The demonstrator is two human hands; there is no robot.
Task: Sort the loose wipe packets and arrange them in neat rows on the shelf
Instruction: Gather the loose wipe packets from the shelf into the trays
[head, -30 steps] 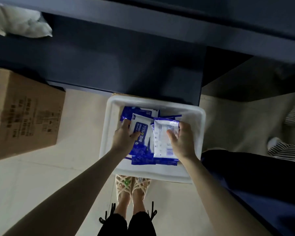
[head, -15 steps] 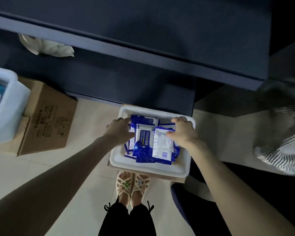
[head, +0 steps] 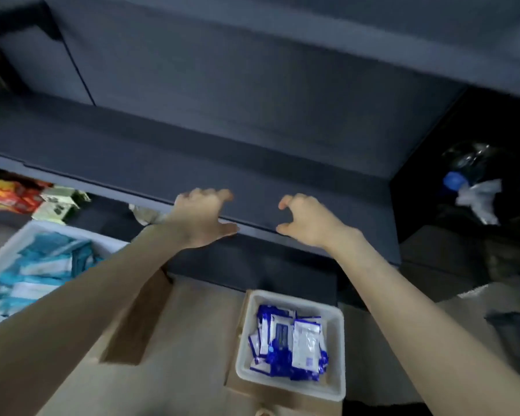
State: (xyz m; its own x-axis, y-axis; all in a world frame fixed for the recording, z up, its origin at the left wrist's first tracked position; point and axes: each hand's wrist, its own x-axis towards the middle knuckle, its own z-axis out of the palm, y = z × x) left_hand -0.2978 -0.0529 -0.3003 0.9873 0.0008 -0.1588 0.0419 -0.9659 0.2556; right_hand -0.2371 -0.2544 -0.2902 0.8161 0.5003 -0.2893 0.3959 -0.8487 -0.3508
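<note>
Blue and white wipe packets lie heaped in a white tray on the floor, low in the head view. My left hand and my right hand hang high above the tray, in front of the edge of a dark blue shelf. Both hands have loosely curled fingers and hold nothing. A second white tray at the left holds teal and white packets.
A brown cardboard box sits under the left tray. Red and green packages lie on a lower shelf at the left. A dark bin with a plastic bottle stands at the right. Tan floor surrounds the wipe tray.
Both hands have left the wipe packets and risen from the tray up to the shelf edge, holding nothing. The view has lifted, so the tray now sits far below.
</note>
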